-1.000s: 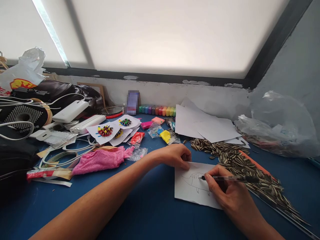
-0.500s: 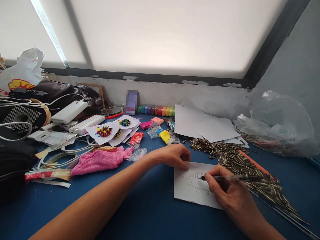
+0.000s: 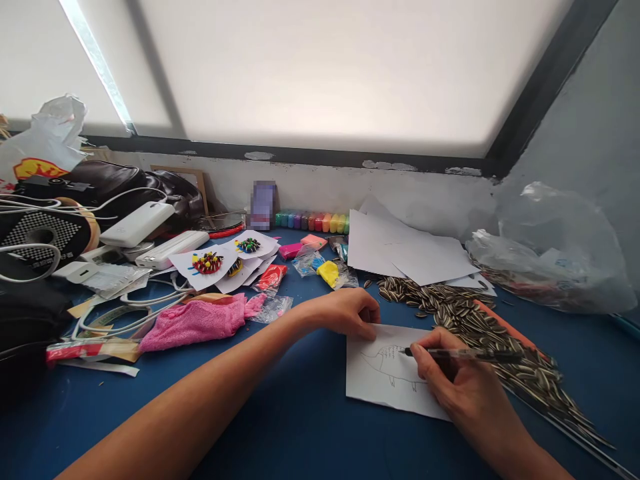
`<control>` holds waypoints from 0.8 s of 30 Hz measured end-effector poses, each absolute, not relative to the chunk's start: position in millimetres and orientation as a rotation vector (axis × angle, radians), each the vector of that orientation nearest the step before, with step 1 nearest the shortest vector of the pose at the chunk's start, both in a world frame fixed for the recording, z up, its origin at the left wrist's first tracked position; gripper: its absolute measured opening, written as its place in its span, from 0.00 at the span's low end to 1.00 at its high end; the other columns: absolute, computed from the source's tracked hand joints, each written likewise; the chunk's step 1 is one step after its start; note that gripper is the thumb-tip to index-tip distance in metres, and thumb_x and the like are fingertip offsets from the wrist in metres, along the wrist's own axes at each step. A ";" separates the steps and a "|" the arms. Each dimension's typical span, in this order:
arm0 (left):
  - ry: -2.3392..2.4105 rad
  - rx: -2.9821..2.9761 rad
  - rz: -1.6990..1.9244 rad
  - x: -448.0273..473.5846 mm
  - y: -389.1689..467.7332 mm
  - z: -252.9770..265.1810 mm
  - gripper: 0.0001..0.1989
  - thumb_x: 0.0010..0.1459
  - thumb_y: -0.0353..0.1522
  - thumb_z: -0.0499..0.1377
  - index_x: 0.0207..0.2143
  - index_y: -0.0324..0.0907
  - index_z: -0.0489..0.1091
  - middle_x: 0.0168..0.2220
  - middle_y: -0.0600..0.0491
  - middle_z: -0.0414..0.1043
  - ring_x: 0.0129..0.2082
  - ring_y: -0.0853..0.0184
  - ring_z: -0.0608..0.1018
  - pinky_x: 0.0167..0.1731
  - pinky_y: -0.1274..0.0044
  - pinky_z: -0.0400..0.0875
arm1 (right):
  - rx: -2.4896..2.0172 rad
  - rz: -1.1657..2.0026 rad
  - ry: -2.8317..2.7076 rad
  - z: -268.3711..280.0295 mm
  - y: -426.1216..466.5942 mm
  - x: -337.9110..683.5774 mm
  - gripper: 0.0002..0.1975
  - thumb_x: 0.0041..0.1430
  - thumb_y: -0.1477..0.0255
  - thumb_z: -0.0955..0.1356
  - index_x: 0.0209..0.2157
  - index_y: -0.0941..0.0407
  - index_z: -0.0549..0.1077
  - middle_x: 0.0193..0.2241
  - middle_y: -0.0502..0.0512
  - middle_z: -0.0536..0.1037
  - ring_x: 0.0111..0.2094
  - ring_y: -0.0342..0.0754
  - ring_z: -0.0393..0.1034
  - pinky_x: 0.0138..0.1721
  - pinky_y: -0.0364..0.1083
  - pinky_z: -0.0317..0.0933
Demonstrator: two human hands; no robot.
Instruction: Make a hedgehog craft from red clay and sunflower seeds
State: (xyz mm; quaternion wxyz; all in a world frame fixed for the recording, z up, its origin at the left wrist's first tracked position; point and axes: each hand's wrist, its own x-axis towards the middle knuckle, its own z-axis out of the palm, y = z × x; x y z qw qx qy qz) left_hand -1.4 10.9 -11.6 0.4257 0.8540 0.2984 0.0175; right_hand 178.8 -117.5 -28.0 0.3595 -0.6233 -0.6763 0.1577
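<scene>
A sheet of white paper (image 3: 370, 383) lies on the blue table, bearing a line drawing of a hedgehog-like animal with a pointed snout, small legs and short marks on its body. My right hand (image 3: 457, 383) is closed around a black pen (image 3: 440, 353), its tip at the upper part of the drawing. At the paper's far left edge rests my left hand (image 3: 353, 312), fingers curled and thumb pressed on the sheet. The right hand covers the drawing's right end.
Striped sunflower seeds (image 3: 465, 313) spread right of the paper, with blank sheets (image 3: 405, 247) behind. A plastic bag (image 3: 565, 253) stands far right. Clay packets (image 3: 327, 273), decorated paper cards (image 3: 205, 263), a pink cloth (image 3: 200, 323) and white power banks (image 3: 173, 250) lie left.
The pen tip has shifted slightly right and up across the drawing, and more short marks show on the animal's body. My left hand stays in place on the paper.
</scene>
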 end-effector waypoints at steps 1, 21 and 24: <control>0.745 2.135 0.046 -1.5 10.7 -11.5 0.07 0.47 0.30 0.60 0.32 0.39 0.70 0.26 0.58 0.68 0.25 0.74 0.68 0.23 0.81 0.60 | -1.606 0.406 -1.751 -27.4 -117.4 178.6 0.14 0.59 0.60 0.62 0.24 0.52 0.68 0.16 0.47 0.67 0.17 0.43 0.61 0.16 0.41 0.55; 0.763 2.197 0.057 -1.8 7.7 -8.7 0.06 0.47 0.31 0.59 0.30 0.39 0.70 0.26 0.59 0.66 0.25 0.75 0.67 0.23 0.81 0.58 | -1.599 0.433 -1.789 -29.6 -116.4 179.3 0.14 0.59 0.60 0.62 0.25 0.52 0.67 0.16 0.46 0.66 0.17 0.43 0.61 0.18 0.41 0.56; 0.756 2.188 0.065 -1.7 8.2 -10.2 0.05 0.47 0.30 0.59 0.30 0.39 0.70 0.25 0.59 0.66 0.24 0.75 0.67 0.23 0.81 0.58 | -1.609 0.414 -1.791 -29.2 -116.4 178.4 0.13 0.59 0.61 0.62 0.24 0.52 0.67 0.16 0.46 0.66 0.18 0.43 0.62 0.18 0.41 0.56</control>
